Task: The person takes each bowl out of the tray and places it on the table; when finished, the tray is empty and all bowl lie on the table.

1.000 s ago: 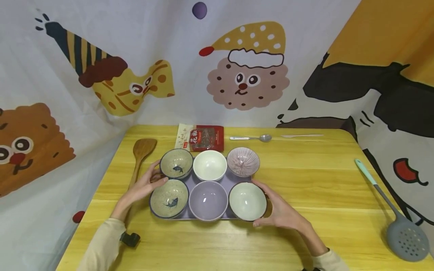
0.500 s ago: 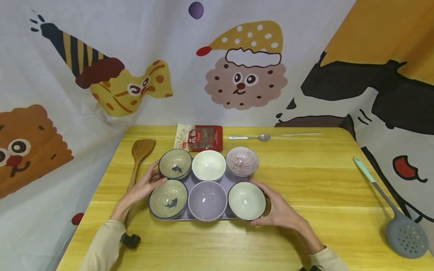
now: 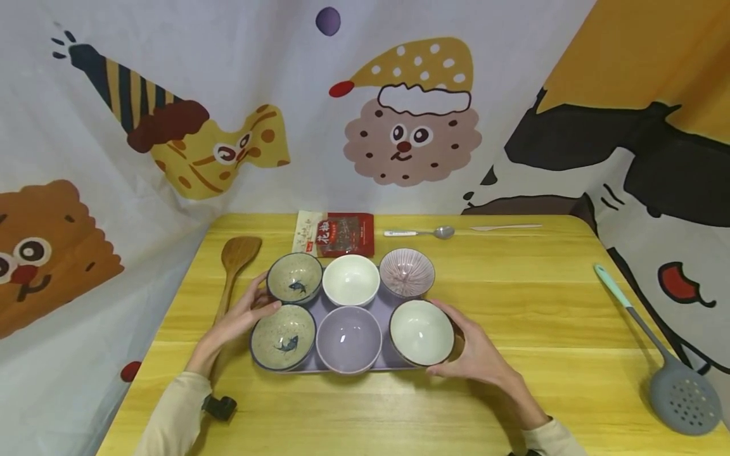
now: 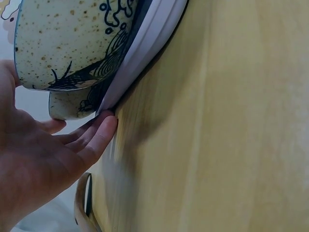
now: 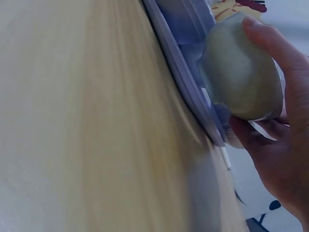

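Six bowls, that is several, sit in two rows on a lilac tray [image 3: 384, 308]. My right hand [image 3: 476, 351] grips the pale green, dark-rimmed bowl [image 3: 422, 333] at the front right, thumb on its near side and fingers round the far side. In the right wrist view that bowl [image 5: 244, 72] is held over the tray's end. My left hand [image 3: 242, 316] is at the tray's left end, its fingertips [image 4: 107, 126] touching the tray edge. Its thumb lies between two speckled fish bowls, the front one [image 3: 283, 337] and the back one [image 3: 294, 278].
A lilac bowl [image 3: 349, 340], a cream bowl [image 3: 351, 280] and a striped bowl [image 3: 407, 273] share the tray. Behind lie a red spice packet [image 3: 345, 234], a spoon [image 3: 443, 232] and a thin knife [image 3: 506, 227]. A wooden spatula [image 3: 241, 253] lies left, a grey skimmer [image 3: 684, 399] right.
The right hand has gripped the pale green bowl and shifted it slightly right and away from me. The left hand stays at the tray's left end.
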`<action>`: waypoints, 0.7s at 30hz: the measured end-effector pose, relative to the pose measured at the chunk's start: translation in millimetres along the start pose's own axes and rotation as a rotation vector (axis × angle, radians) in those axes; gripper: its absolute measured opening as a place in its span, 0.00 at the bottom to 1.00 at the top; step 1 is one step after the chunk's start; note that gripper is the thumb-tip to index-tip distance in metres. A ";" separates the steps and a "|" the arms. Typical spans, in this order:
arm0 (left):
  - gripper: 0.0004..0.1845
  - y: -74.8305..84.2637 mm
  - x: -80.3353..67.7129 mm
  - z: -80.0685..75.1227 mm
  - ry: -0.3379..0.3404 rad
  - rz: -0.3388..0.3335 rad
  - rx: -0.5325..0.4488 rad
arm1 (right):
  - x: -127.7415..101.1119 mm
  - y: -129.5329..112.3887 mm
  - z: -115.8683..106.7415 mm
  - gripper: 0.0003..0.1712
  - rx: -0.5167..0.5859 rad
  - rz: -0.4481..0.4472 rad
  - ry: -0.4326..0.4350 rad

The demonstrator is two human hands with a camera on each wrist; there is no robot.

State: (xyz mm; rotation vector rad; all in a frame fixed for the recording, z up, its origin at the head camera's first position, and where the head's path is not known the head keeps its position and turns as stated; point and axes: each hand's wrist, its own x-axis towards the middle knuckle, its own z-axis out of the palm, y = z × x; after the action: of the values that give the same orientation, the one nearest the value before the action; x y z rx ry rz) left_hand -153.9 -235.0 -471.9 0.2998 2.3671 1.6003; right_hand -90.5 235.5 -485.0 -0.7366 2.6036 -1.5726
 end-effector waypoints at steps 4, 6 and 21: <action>0.44 0.1 1.5 1.4 -0.004 0.009 -0.006 | -3.6 -1.2 -10.0 0.68 0.016 -0.004 0.061; 0.44 0.0 1.7 1.9 -0.006 0.014 -0.008 | -5.1 -1.5 -15.2 0.68 0.012 -0.015 0.094; 0.43 -1.0 -2.8 1.4 -0.001 0.006 -0.001 | -10.7 8.7 -69.0 0.65 -0.049 0.096 0.288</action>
State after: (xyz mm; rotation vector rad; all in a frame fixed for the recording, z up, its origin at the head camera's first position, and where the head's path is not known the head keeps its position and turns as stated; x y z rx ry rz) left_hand -150.8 -235.1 -473.0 0.3073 2.3661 1.6035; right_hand -101.3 300.6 -460.5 -0.4046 2.8334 -1.7058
